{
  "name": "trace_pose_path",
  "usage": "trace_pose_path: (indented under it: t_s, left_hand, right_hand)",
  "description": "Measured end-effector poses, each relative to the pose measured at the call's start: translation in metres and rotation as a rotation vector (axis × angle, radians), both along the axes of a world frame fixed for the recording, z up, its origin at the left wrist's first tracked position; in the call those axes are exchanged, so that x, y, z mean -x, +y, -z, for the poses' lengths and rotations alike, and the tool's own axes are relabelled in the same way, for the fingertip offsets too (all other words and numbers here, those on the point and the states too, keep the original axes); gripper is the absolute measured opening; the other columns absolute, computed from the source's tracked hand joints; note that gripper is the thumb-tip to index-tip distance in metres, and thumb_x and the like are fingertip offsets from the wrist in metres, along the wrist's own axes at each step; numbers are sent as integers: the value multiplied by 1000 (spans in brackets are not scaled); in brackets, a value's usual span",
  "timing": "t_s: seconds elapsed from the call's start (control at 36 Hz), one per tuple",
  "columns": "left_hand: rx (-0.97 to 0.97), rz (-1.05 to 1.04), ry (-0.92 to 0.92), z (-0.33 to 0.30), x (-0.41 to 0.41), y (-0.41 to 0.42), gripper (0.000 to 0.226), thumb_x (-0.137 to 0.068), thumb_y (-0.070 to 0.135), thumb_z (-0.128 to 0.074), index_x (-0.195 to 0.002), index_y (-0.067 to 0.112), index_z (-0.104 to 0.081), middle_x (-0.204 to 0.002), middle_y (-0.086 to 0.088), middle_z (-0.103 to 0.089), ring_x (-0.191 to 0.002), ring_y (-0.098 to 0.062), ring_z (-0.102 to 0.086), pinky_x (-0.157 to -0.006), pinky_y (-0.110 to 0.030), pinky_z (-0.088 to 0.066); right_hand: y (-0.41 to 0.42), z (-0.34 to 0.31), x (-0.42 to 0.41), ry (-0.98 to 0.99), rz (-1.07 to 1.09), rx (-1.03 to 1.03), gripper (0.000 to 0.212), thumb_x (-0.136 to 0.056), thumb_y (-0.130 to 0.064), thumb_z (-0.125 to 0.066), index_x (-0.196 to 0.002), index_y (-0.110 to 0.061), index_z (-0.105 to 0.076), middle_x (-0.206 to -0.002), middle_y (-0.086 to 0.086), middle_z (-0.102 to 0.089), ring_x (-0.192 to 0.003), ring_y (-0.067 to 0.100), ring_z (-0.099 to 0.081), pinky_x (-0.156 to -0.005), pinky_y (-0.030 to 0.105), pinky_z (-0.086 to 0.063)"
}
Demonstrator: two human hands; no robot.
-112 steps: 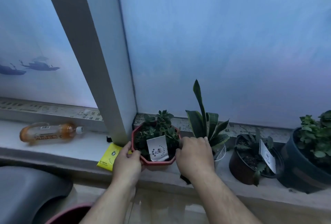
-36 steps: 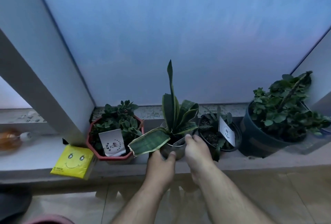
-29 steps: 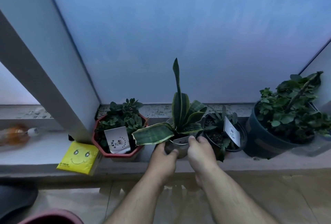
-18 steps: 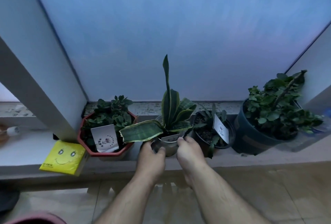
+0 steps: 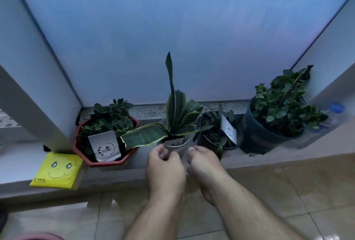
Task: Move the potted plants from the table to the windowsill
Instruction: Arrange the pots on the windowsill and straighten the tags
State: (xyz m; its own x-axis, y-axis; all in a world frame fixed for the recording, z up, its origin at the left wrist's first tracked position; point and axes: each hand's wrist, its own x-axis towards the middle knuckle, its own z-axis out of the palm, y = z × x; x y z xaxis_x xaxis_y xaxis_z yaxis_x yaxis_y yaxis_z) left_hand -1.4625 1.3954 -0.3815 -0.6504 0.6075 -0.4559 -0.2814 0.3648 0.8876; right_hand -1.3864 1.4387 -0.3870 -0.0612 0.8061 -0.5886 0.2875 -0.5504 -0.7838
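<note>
Both hands have let go of the snake plant pot [image 5: 175, 144], which stands on the windowsill [image 5: 134, 172] between the red pot [image 5: 107, 161] and a small black pot [image 5: 221, 139]. Just before it, the left hand [image 5: 165, 170] and right hand [image 5: 204, 164] hover with loosely curled fingers, holding nothing. A yellow packet [image 5: 57, 171] lies far left.
</note>
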Motion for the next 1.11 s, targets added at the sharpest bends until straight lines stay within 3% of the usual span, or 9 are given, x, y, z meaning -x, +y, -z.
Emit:
trace_pose_path:
  t_s: [0.11,0.14,0.17,0.25,0.39,0.64,0.89,1.06,1.11]
  left_hand:
    - [-121,-64,-24,-19,-8,1,28,-92,12,-58,-117,25,-58,-115,3,-66,-108,-14,-63,-100,-40,-50]
    - [-143,-62,-40,-23,-13,3,26,-93,12,-57,-115,25,-57,-115,3,-66,-107,-13,-63,-100,-39,-51]
    - [-156,-51,-56,-26,-20,5,26,-93,11,-56,-115,25,-57,-114,3,-66,-107,-13,-63,-99,-37,-51]
    - [-207,20,-78,-31,-44,9,26,-93,11,-56,-115,23,-58,-113,3,-65,-98,-4,-63,-88,-22,-49]
    - [-171,251,-68,-35,-70,0,30,-93,15,-57,-123,20,-57,-118,4,-63,-85,12,-54,-69,-5,-38]
    - [-94,394,46,-37,-66,0,40,-96,26,-57,-136,22,-51,-127,8,-56,-91,7,-51,-83,-19,-36]
    - [15,352,177,-36,-68,1,40,-96,24,-58,-136,21,-51,-136,5,-56,-119,-9,-53,-101,-27,-39]
    - [70,314,197,-33,-78,11,43,-95,26,-62,-136,24,-51,-131,9,-58,-119,-11,-55,-108,-41,-45]
    - [90,313,221,-37,-82,15,42,-94,28,-63,-134,28,-52,-128,12,-59,-117,-8,-57,-105,-43,-48]
  right_hand:
    - [-17,-25,-19,90,-58,-36,13,-90,-33,-50,-78,-37,-46,-81,-7,-59,-78,6,-42,-91,40,-46]
    - [-20,-35,-25,81,-53,-71,19,-96,-30,-50,-100,-29,-69,-96,2,-70,-96,22,-67,-100,46,-49]
    - [-22,-43,-35,63,-30,-89,34,-100,-26,-50,-129,-10,-58,-109,10,-72,-123,39,-56,-107,51,-47]
    - [-29,-76,-60,18,13,-154,31,-105,-20,-49,-133,-17,-59,-109,-2,-69,-116,20,-66,-108,45,-49]
    - [-39,-116,-107,-62,63,-220,29,-105,-19,-48,-132,-20,-59,-122,0,-68,-118,13,-64,-107,38,-48]
    - [-46,-98,-153,-26,119,-138,29,-104,-21,-50,-132,-22,-56,-122,-3,-66,-119,12,-62,-104,35,-48]
    - [3,-71,-162,-45,-34,-172,40,-103,-30,-53,-143,-24,-52,-123,-9,-64,-114,10,-63,-112,44,-45]
    - [38,-50,-174,-73,-22,-161,17,-92,-37,-57,-89,-40,-74,-112,4,-72,-111,24,-67,-105,53,-49]
    - [50,-45,-176,-71,-18,-146,18,-95,-32,-56,-98,-34,-74,-109,18,-70,-110,35,-65,-104,58,-49]
